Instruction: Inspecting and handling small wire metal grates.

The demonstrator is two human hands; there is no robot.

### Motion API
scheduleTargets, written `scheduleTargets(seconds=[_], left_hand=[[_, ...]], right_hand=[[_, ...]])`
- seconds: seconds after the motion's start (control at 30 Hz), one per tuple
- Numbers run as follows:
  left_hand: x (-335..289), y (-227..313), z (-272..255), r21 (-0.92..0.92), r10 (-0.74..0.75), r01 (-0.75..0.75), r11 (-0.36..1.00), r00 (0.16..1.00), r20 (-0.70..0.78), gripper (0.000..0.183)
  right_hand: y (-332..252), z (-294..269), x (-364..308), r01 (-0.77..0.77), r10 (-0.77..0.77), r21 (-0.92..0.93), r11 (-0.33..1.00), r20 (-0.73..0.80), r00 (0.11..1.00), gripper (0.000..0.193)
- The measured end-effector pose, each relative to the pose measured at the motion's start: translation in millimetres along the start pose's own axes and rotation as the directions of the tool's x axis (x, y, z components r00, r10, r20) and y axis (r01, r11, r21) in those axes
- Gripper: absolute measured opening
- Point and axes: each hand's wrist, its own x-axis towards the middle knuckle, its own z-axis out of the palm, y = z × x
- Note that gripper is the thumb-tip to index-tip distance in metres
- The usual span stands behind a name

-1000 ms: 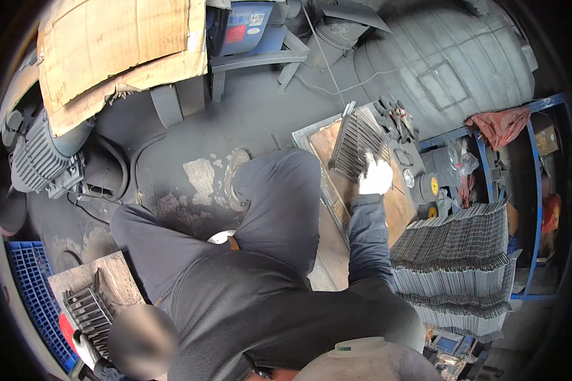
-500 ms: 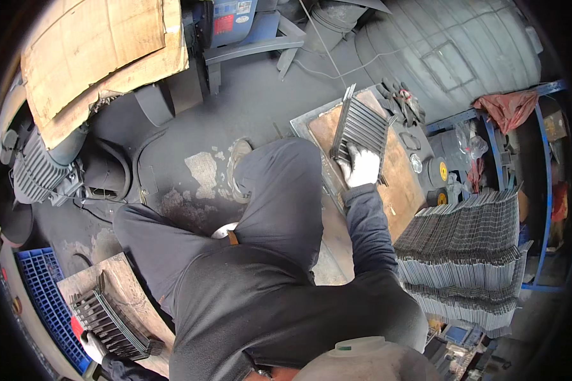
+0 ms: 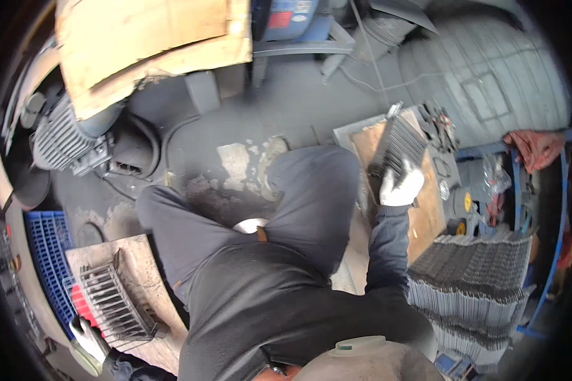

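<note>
On the left, the gloved left hand [image 3: 89, 338] has shifted outward beside the left slatted racks [image 3: 124, 301] on their board [image 3: 156, 270]; its grip cannot be told. More of a red piece [image 3: 82, 300] shows. On the right, the right hand [image 3: 400, 185] grasps the near end of the right slatted racks [image 3: 407, 140], now blurred, above a brown board [image 3: 429, 219].

The slatted rack [image 3: 405, 141] looks matt metal, the board [image 3: 429, 219] rough wood, the crate [image 3: 48, 254] plastic.

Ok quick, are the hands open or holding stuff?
Left hand: by the black rack, can't tell if closed.
Right hand: on the dark slatted grate, grip too blurred.
</note>
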Motion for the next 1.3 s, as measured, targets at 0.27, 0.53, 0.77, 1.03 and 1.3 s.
scheduleTargets(seconds=[0.27, 0.53, 0.77, 1.03, 1.3], left_hand=[[-97, 312, 38, 0.105, 0.672, -0.667, 0.737, 0.741, -0.010, 0.031], [-95, 392, 131, 0.054, 0.745, -0.796, 0.603, 0.538, -0.394, 0.065], [-99, 411, 290, -0.816, 0.554, 0.277, 0.508, 0.621, 0.555, 0.021], [-117, 464, 404, -0.814, 0.637, 0.327, 0.479, 0.508, 0.580, 0.022], [-55, 407, 375, -0.735, 0.608, 0.389, 0.556, 0.413, 0.678, 0.021]], right_hand=[[-311, -4, 66, -0.342, -0.115, 0.924, 0.170, 0.363, 0.925, 0.075], [-346, 71, 56, -0.730, -0.142, 0.679, -0.083, 0.717, 0.683, 0.035], [-269, 114, 64, -0.807, -0.066, 0.537, -0.245, 0.821, 0.567, 0.023], [-190, 164, 71, -0.879, 0.069, 0.456, -0.139, 0.890, 0.451, 0.027], [-280, 186, 54, -0.840, 0.030, 0.530, -0.118, 0.847, 0.531, 0.027]])
